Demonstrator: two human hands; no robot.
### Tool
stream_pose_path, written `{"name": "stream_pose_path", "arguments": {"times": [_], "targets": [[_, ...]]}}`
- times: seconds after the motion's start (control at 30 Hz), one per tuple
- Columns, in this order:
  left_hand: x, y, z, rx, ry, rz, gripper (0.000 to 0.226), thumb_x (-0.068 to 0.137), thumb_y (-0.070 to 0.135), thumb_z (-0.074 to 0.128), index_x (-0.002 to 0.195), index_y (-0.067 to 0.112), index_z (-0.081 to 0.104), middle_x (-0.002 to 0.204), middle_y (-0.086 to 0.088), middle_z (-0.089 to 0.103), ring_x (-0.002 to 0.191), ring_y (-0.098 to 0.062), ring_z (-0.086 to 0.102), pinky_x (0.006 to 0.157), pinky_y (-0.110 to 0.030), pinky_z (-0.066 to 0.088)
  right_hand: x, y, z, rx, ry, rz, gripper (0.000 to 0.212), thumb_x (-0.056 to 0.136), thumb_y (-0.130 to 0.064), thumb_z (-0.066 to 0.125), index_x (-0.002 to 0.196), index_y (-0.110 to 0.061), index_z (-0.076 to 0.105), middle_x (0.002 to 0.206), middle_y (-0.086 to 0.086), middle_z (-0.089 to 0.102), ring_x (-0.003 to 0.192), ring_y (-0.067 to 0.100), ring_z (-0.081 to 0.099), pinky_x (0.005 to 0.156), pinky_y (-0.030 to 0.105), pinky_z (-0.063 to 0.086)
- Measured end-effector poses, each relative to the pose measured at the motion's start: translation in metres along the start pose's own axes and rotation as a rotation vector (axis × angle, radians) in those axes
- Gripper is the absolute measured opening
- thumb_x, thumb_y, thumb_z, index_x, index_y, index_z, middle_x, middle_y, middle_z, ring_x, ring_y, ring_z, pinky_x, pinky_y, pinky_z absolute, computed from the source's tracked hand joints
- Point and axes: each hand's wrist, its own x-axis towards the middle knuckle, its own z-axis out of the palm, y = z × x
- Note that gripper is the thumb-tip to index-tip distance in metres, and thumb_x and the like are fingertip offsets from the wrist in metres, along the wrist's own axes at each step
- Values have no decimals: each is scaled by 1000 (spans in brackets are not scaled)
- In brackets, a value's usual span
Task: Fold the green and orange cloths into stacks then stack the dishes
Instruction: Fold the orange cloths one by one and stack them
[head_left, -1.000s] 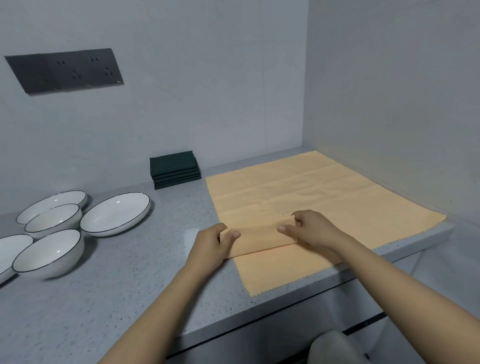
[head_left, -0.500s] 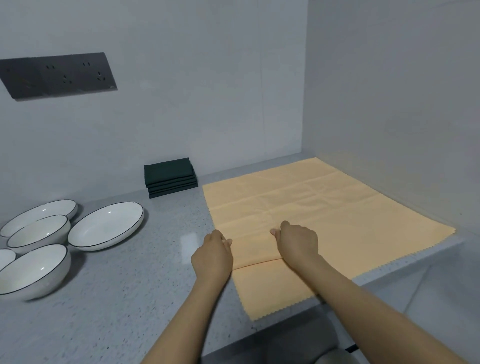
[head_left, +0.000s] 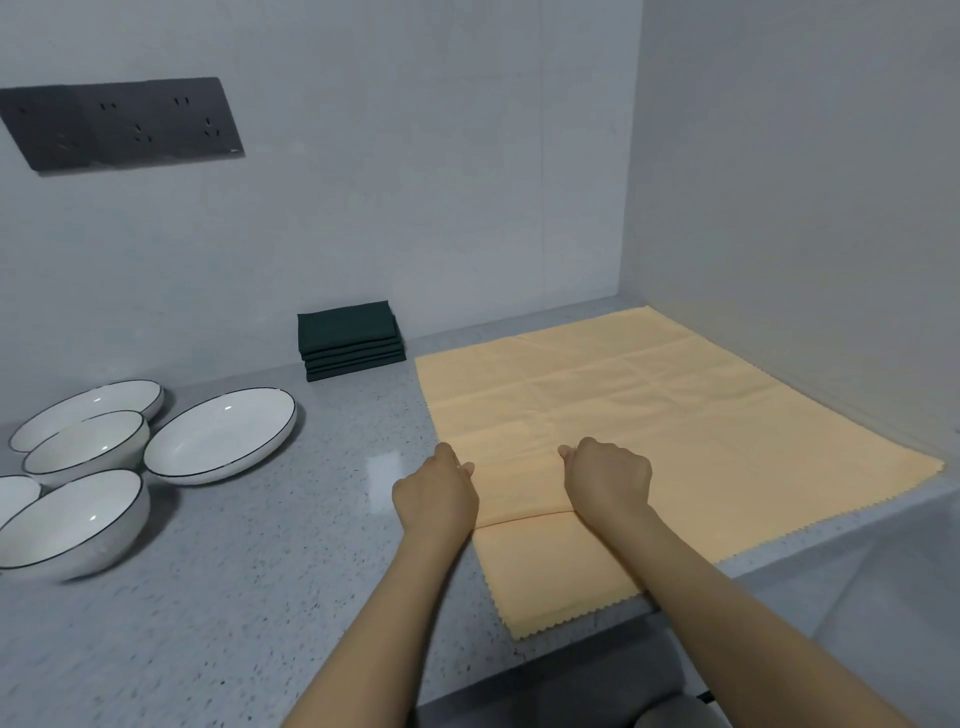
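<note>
1. Hidden or cut off: the fingertips of both hands are curled under and out of sight. A white dish (head_left: 15, 496) at the far left is cropped by the frame edge. A dark rounded object (head_left: 597, 691) below the surface's front edge is too dim to identify.
2. Left hand (head_left: 435, 496): knuckles up, fingers curled down at the left end of a folded-over flap of the orange cloth (head_left: 649, 431); it appears to pinch the flap, though the contact is hidden.
3. Right hand (head_left: 609, 480): clenched, fingers tucked under, at the right end of the same flap and likewise gripping it as far as can be seen.
4. Orange cloth: spread flat on the grey speckled surface (head_left: 234, 597), reaching the right wall, its zigzag near edge at the surface's front. The flap's fold line runs between the two wrists.
5. Folded green cloths (head_left: 349, 346): a neat stack against the back wall, just beyond the orange cloth's far-left corner, well apart from both hands.
6. Dishes, left of the hands, unstacked: a shallow plate (head_left: 221, 434), two bowls (head_left: 85, 447) (head_left: 72, 522), and a further plate (head_left: 91, 410) behind.
7. Dark socket panel (head_left: 122, 122) on the back wall.
</note>
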Motion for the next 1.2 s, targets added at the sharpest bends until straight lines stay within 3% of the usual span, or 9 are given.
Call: {"name": "stream_pose_path", "arguments": {"times": [0.2,0.37,0.5,0.67,0.73,0.83,1.0,1.07,1.2], "targets": [[-6,-4,6,-96,62,-5,28,101,39,35,107,21,55,106,2,57,93,-17,55,78,-30,34,-5,0,6,102,63,17,33,101,-38,27,118,-14,41,98,2,66,91,23,61,55,28,25],[-3,-6,6,-184,3,-59,30,98,43,40,113,23,57,120,-1,47,115,-19,37,91,-31,24,-5,6,10,181,85,27,36,99,-42,33,123,-20,49,118,4,51,109,23,49,81,33,32],[-1,-7,3,-250,-36,-81,30,98,43,42,113,22,58,121,0,47,117,-19,37,92,-30,24,-3,9,11,374,56,62,29,97,-38,42,115,-18,54,118,3,51,113,23,44,88,33,28],[-7,-12,-3,-553,-26,-101,18,97,37,49,95,20,54,86,6,56,92,-21,53,82,-29,30,-9,12,2,636,67,16,6,96,-19,48,92,-16,45,77,-8,53,88,26,52,68,30,29],[-12,-10,-8,-707,10,-74,16,98,32,49,92,17,51,74,2,55,72,-18,52,63,-28,37,-14,12,-3,702,70,-36,7,97,-13,42,92,-16,38,64,-17,42,69,23,50,55,31,28],[-14,-3,-20,-804,60,-32,14,100,26,44,95,13,48,68,0,51,58,-12,43,49,-25,29,-13,11,-14,828,102,-76,5,99,-15,40,95,-15,37,60,-8,45,58,22,46,52,31,27],[14,1,-36,-917,-84,-69,14,97,18,35,106,20,46,82,0,53,69,-12,47,59,-27,37,17,4,-28,942,78,-118,8,99,-11,35,106,-14,36,62,3,45,56,21,44,55,33,29],[30,2,-37,-948,-117,-61,23,93,10,33,112,23,40,72,-2,46,63,-15,43,57,-29,36,35,0,-32,955,49,-139,13,95,-6,33,105,-14,32,62,4,44,56,21,43,53,32,28],[75,6,-30,-976,-79,-61,30,89,-1,31,108,23,30,76,-4,41,62,-16,40,55,-28,33,81,-10,-32,995,-62,-164,14,90,-3,34,98,-13,29,64,3,37,57,18,36,52,32,24]]}}
